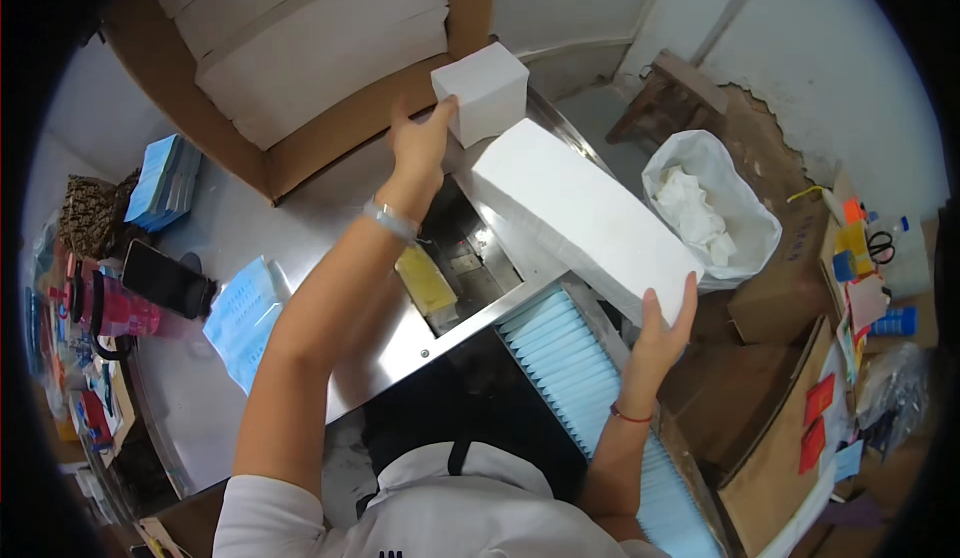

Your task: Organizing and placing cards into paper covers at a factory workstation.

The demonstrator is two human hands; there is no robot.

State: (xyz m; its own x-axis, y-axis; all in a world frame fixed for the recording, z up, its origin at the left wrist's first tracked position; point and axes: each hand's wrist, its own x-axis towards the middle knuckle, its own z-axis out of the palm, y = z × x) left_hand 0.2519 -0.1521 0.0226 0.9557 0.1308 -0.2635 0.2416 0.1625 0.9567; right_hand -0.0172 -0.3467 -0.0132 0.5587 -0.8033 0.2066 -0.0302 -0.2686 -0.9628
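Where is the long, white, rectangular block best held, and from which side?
Probably by both short ends, coming from opposite sides: the long white block is longer than wide, with squared ends. The right hand touches its near end; the left hand is at a smaller white, box-shaped block beyond the far end.

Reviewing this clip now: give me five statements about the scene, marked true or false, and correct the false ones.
1. The right hand touches the near end of the long white block. True.
2. The left hand touches the smartphone. False: it touches the shorter white block.
3. The red band is on the right wrist. True.
4. The white-lined bin stands left of the long white block. False: it stands to its right.
5. The pleated stack is light blue. True.
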